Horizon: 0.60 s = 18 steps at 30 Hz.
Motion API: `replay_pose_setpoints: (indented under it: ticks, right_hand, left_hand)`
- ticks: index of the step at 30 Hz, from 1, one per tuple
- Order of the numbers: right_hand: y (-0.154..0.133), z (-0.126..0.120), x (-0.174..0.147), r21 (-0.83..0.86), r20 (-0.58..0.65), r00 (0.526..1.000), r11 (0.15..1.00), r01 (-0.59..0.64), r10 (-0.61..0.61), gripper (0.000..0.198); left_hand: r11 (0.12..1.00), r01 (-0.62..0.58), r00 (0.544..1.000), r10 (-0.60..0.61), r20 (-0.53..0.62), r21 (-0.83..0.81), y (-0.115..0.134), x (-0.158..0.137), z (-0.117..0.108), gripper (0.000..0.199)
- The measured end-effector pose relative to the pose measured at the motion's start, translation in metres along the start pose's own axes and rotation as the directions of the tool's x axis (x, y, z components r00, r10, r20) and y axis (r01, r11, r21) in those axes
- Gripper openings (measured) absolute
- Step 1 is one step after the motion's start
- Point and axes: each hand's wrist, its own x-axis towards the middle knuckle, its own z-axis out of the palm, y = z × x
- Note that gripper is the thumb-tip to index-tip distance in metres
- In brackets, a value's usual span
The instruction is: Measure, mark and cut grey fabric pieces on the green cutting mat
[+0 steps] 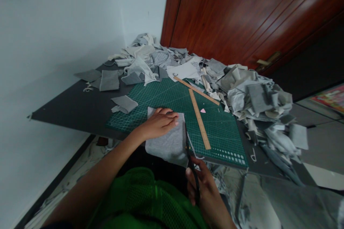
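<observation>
A piece of light grey fabric [167,143] lies at the near edge of the green cutting mat [172,94], its lower part hanging over the table edge. My left hand [162,123] rests on top of it, palm down, fingers laid out flat. At the fabric's right edge, my right hand [200,182] is closed round the handles of black scissors [187,139]. The blades run along that edge, pointing away from me. A thin pale strip [192,147] curls beside the blades, to their right. Part of the scissor handles is hidden by my fingers.
Two wooden rulers, one nearer [199,119] and one farther [197,90], lie on the mat by a small pink piece [202,110]. A folded grey scrap [125,104] sits left. Heaped fabric scraps [258,92] line the table's back and right, before a wooden door [228,17].
</observation>
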Motion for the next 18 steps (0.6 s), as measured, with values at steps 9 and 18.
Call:
replay_pose_setpoints:
  ticks: [9, 18]
  right_hand:
    - [0.0002, -0.0010, -0.0008, 0.057, -0.023, 1.000, 0.998, -0.001, 0.002, 0.065]
    - [-0.0006, -0.0019, 0.0010, 0.083, -0.006, 1.000, 0.997, -0.003, 0.004, 0.065]
  left_hand:
    - [1.000, 0.004, 1.000, -0.004, 0.023, -0.019, 0.0002, 0.0009, -0.0007, 0.047]
    - [1.000, -0.004, 1.000, 0.004, 0.009, -0.006, -0.0014, 0.0003, 0.0009, 0.045]
